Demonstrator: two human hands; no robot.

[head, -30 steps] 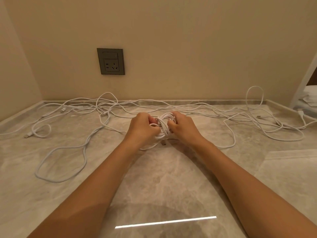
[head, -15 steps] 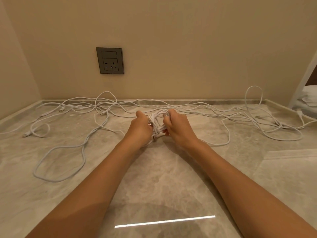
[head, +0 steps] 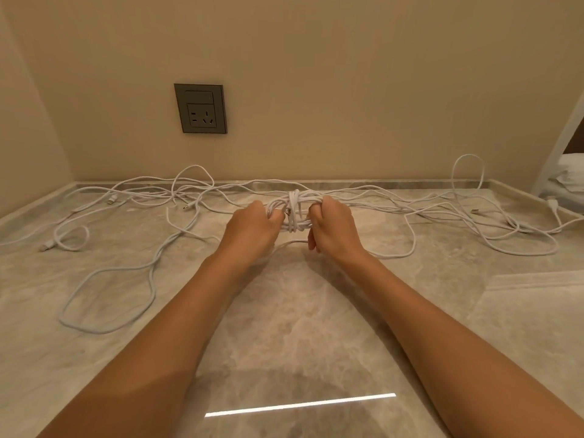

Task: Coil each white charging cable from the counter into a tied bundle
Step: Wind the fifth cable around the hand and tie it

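Bundle (head: 294, 211) (one, wrapped) gripped by left hand (head: 252, 229) and right hand (head: 335, 229).

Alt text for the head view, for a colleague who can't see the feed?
Two bare hands hold a coiled white cable bundle over a marble counter, the left hand and right hand each gripping one end, wraps cinched round its middle. Loose white cables sprawl across the counter behind; a grey socket sits on the wall.
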